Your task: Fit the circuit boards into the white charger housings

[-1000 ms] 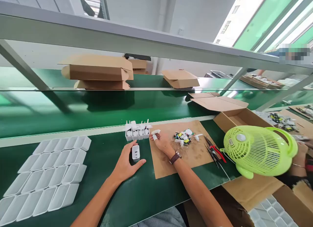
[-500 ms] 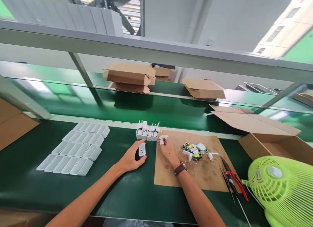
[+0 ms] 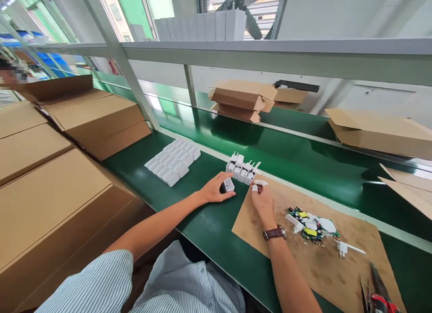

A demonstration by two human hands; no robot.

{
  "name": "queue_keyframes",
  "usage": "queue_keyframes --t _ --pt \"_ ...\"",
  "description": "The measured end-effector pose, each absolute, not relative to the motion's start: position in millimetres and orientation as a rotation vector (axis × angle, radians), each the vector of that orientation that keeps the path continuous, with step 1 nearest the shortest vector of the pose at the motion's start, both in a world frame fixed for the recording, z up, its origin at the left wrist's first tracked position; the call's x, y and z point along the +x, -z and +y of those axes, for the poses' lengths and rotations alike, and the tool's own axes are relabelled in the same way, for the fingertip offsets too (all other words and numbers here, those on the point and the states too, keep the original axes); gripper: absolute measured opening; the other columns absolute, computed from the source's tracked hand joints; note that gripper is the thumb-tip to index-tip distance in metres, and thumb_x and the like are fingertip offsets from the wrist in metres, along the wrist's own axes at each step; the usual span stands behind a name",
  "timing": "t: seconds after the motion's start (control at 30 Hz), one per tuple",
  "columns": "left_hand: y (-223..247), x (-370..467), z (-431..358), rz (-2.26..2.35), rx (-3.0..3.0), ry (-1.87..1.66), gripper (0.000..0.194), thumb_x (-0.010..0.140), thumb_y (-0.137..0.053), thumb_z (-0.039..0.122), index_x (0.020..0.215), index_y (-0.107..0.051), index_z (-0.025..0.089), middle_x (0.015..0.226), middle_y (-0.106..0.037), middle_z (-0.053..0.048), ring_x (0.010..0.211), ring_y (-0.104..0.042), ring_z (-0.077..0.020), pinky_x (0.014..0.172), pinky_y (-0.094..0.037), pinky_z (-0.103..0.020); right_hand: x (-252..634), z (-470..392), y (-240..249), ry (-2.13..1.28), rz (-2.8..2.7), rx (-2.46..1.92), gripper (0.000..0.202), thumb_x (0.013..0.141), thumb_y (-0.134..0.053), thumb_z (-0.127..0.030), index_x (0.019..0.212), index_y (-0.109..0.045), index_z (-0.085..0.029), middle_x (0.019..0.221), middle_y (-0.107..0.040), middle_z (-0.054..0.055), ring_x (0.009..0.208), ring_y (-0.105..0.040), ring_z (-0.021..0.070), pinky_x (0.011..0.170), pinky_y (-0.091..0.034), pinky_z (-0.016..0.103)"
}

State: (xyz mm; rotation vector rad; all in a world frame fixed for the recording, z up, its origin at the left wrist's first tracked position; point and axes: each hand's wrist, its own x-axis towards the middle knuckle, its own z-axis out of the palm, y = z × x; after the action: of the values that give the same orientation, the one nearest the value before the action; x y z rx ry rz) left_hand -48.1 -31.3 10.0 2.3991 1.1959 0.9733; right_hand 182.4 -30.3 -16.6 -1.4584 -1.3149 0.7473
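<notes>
My left hand (image 3: 216, 188) is curled around a small white charger housing (image 3: 229, 185) on the green bench, fingers behind it and thumb in front. My right hand (image 3: 263, 204) rests at the corner of the brown sheet, its fingers pinched together. White coverings wrap some of its fingertips, and whatever lies between them is hidden. Just beyond both hands stands a row of white charger housings (image 3: 240, 172) with plugs and prongs sticking up. On the left, white rectangular cases (image 3: 173, 160) lie in rows. Right of my right hand sits a pile of circuit boards (image 3: 312, 225) with white plug parts.
Brown sheet (image 3: 320, 268) covers the bench at right, with red-handled pliers (image 3: 381, 295) and tweezers (image 3: 364, 295) at its lower edge. Large cardboard boxes (image 3: 50, 205) crowd the left side. More cardboard (image 3: 241, 99) lies behind, under a metal rail (image 3: 270, 56). Another person shows at far left.
My view has swung left, bringing the boxes and my striped sleeve into sight and taking the green fan out. Both hands keep nearly the same places on the bench; the charger housing stays in my left hand.
</notes>
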Motion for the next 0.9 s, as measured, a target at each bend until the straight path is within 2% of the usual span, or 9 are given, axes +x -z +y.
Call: queue_keyframes --t 0.13,0.23,0.5,0.63,0.8,0.9 --pt "-4 -48 -28 1.26 2.408 -0.947 0.075 0.078 -0.086 0.049 0.14 -0.054 0.022 0.128 -0.064 -0.013 0.12 -0.066 -0.0287 0.107 -0.056 -0.045 183 -31 17 -0.768 -1.317 -1.475 0.025 0.079 -0.057 -0.036 0.098 -0.064 -0.021 0.095 -0.074 0.01 0.088 -0.068 0.0289 0.09 -0.054 0.048" --pt "-1 -47 -27 1.29 2.417 -0.943 0.063 0.082 -0.083 0.052 0.134 -0.06 0.025 0.124 -0.065 -0.01 0.12 -0.065 -0.028 0.108 -0.056 -0.045 183 -32 16 -0.773 -1.325 -1.474 0.025 0.08 -0.058 -0.035 0.1 -0.064 -0.021 0.097 -0.074 0.011 0.09 -0.069 0.0286 0.092 -0.054 0.049" --pt "-2 -47 -31 1.139 2.478 -1.027 0.04 0.094 -0.071 0.039 0.13 -0.065 0.023 0.121 -0.066 -0.012 0.113 -0.066 -0.0273 0.102 -0.058 -0.044 180 -37 8 -0.739 -1.333 -1.499 0.019 0.084 -0.055 -0.033 0.099 -0.062 -0.023 0.097 -0.075 0.01 0.089 -0.072 0.027 0.09 -0.058 0.047" --pt "3 -48 -30 1.121 2.606 -1.034 0.029 0.1 -0.064 0.033 0.127 -0.069 0.027 0.117 -0.069 -0.01 0.104 -0.067 -0.0243 0.092 -0.06 -0.038 181 -38 7 -0.708 -1.35 -1.525 0.016 0.087 -0.053 -0.031 0.099 -0.062 -0.024 0.098 -0.076 0.008 0.092 -0.073 0.025 0.093 -0.059 0.045" --pt "4 -46 -31 1.044 2.643 -1.048 0.036 0.1 -0.055 0.021 0.135 -0.065 0.027 0.121 -0.069 -0.013 0.104 -0.068 -0.0257 0.077 -0.061 -0.033 180 -40 8 -0.673 -1.361 -1.564 0.016 0.09 -0.05 -0.028 0.101 -0.062 -0.025 0.098 -0.076 0.007 0.092 -0.074 0.0235 0.091 -0.061 0.042" --pt "2 -46 -33 0.99 2.581 -1.057 0.05 0.095 -0.053 0.014 0.143 -0.058 0.026 0.129 -0.066 -0.014 0.116 -0.066 -0.0284 0.08 -0.063 -0.034 178 -41 9 -0.647 -1.365 -1.588 0.017 0.09 -0.049 -0.025 0.101 -0.062 -0.025 0.098 -0.076 0.006 0.09 -0.074 0.0227 0.09 -0.061 0.041"
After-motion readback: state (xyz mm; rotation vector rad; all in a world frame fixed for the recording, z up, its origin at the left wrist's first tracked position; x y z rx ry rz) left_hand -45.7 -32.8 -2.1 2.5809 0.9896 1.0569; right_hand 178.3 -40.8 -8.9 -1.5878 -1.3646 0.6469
